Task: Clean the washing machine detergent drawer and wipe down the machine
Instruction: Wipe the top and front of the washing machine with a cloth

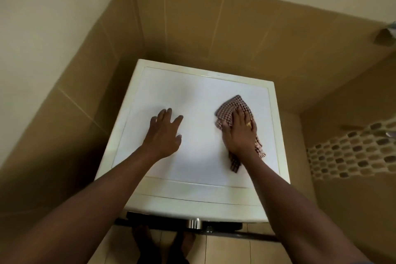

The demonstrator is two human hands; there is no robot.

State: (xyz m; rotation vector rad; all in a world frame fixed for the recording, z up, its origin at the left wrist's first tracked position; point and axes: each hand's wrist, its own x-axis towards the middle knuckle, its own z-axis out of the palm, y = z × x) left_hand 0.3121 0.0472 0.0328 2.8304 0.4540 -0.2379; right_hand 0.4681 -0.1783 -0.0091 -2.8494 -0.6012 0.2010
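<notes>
washing machine top (pixel 192 96): white panel, smooth, soft sheen, faint shadows on it. rim (pixel 137 96) around it: cream, looks like plastic, semi-gloss. cloth (pixel 233 105): woven fabric, small red-and-white check, soft, matt, crumpled. knob (pixel 194 223) at the front edge: bright chrome-like metal, mirror gloss. front panel (pixel 150 218) beside it: dark, glossy. wall tiles (pixel 192 28): tan, ceramic look, smooth, satin, pale grout lines. mosaic band (pixel 353 156): small pebble-like pieces, mixed brown and beige. upper wall (pixel 53 6): cream paint, matt. ring (pixel 248 123) on right hand (pixel 240 133): gold-coloured metal, shiny.
</notes>
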